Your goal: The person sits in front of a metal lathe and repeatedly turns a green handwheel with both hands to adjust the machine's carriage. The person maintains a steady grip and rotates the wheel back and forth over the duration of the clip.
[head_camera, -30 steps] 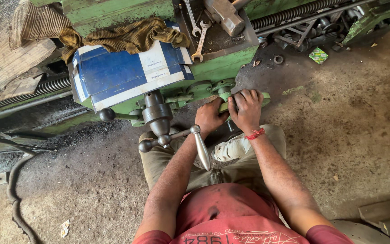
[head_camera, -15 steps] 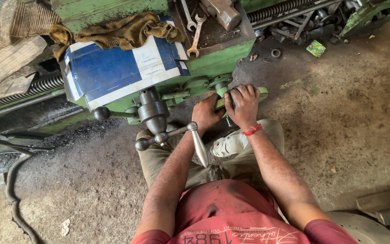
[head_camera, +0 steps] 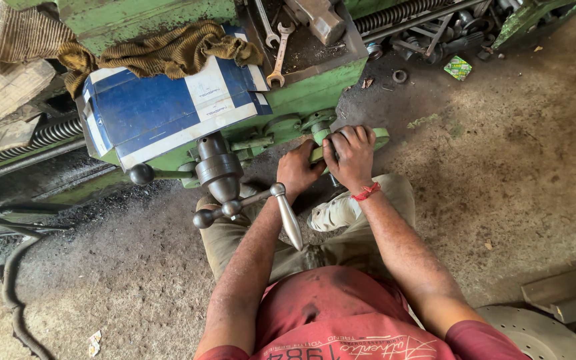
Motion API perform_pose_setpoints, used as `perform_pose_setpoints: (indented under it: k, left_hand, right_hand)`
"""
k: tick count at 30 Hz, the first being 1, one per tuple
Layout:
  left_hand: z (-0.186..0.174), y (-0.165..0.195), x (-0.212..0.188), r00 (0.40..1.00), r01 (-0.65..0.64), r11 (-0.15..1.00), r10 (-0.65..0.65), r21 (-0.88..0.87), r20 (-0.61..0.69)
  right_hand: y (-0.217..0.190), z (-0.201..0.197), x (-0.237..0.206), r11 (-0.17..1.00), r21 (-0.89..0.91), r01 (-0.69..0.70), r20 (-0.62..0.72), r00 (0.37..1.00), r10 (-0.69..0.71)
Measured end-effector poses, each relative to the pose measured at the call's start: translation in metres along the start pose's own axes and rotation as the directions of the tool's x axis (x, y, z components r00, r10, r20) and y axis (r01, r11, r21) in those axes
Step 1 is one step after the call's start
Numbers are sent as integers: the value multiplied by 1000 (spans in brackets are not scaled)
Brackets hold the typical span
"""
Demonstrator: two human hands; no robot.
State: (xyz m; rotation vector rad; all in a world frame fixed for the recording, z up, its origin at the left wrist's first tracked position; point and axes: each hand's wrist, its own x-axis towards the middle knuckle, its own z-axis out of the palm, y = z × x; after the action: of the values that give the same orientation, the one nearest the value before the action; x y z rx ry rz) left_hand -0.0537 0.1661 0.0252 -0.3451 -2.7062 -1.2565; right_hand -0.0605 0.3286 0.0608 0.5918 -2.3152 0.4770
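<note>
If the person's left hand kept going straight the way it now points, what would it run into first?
Likely the green machine body: the left hand already rests at a green lever on its front, beside the right hand. Depth is unclear.

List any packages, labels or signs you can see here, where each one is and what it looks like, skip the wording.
Blue and white box: flattened rectangular carton lying on the green machine, partly under a brown rag.
White labels: small rectangular patches on the box's top face.
Small green packet: square, green with yellow and red, on the floor at upper right near metal parts.
No signs or screens in view.
</note>
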Motion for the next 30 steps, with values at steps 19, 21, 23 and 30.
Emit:
perform_pose_setpoints:
  k: [19,21,23,30]
  left_hand:
    - [1,-3,1,1000,17,1000,-17,-2,2]
    - [0,-2,0,1000,15,1000,-15,3,1]
    - [-1,-2,0,1000,25,1000,-25,2,7]
    - [-2,-1,-3,1000,20,1000,-20,-6,-14]
  right_hand:
    - [-2,-2,2,1000,10,0,8,1000,0]
    - [-3,-2,2,1000,8,1,9,1000,-1]
    - [-3,-2,1,1000,1,1,15,1000,-1]
    - [-4,-1,0,1000,-18,16,10,1000,-16]
